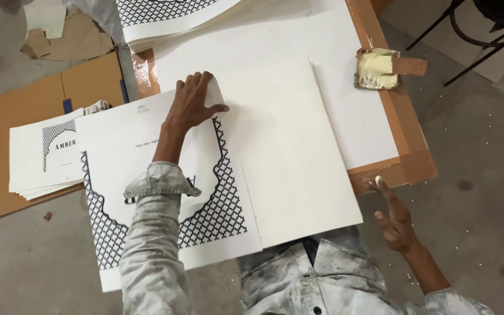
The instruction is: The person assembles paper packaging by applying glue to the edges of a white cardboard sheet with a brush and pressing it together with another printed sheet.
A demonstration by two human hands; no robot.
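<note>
The left hand (pixel 191 100) lies flat and open, palm down, on the top edge of a printed sheet (pixel 147 175), fingers spread a little and thumb stretched out to the right. It presses on the paper rather than gripping it. The sheet is white with a black lattice border around a scalloped blank middle, and it lies on the worktop (pixel 406 149) with its lower left part hanging past the edge, over the floor (pixel 485 204). The grey mottled sleeve (pixel 150 233) of that arm crosses the sheet from below.

Just right of the printed sheet, its left edge tucked slightly under it, lies a plain cream sheet (pixel 296 151), tilted a little and resting on a larger white sheet that covers most of the brown cardboard worktop.

The right hand (pixel 393 219) hangs off the worktop's lower right corner, open and loose, holding nothing; its forefinger carries a pale dab of paste at the tip and touches the taped cardboard edge. Further up that edge sits a small brown holder with a lump of yellowish paste (pixel 377 69).

To the left, on a flattened cardboard box (pixel 42 99) on the floor, is a stack of the same printed sheets (pixel 45 154). Another stack (pixel 176 17) with the lattice pattern lies at the top of the worktop.
</note>
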